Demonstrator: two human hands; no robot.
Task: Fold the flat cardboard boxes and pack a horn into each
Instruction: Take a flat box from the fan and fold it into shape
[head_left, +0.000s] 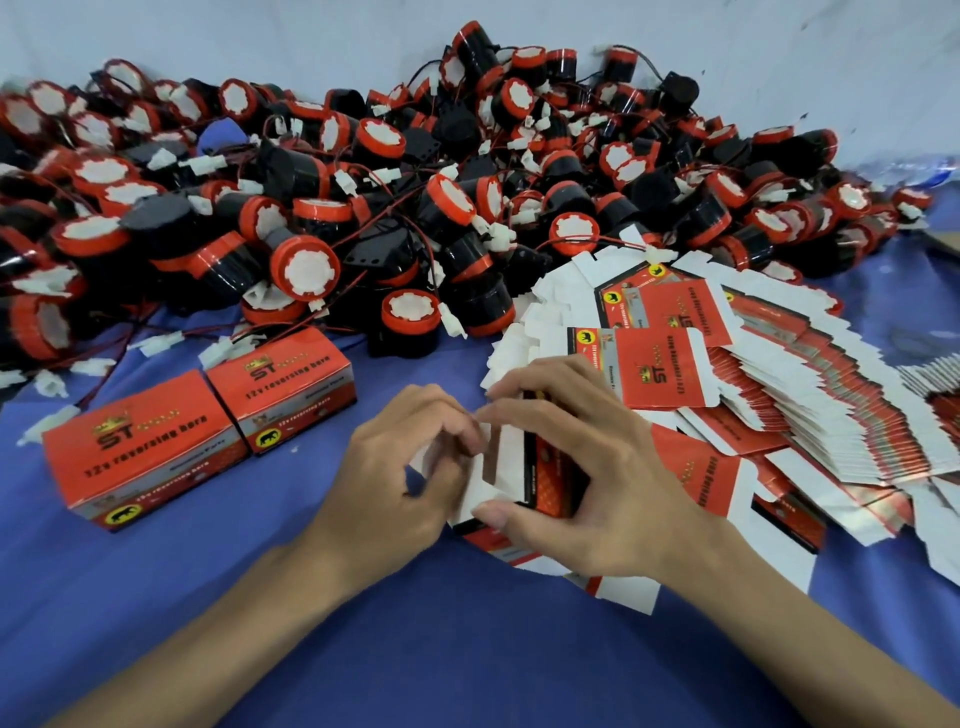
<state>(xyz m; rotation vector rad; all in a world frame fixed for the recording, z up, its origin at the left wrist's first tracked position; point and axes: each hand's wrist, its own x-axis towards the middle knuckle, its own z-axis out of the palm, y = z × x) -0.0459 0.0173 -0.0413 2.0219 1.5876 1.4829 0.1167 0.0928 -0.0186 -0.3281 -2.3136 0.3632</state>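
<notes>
Two hands work one half-folded box (553, 470) at centre, on the near edge of the stack. The left hand (395, 467) has its fingers curled, pinching the white flap (501, 457) at the box's left end. The right hand (592, 467) wraps the box, fingers over the far edge and thumb on the near one. To the right, flat boxes (779, 395) fan out. On the left, closed boxes (145, 447) sit side by side on the blue cloth (467, 649). Across the far side, horns (363, 208) lie heaped, red and black, wires tangled
</notes>
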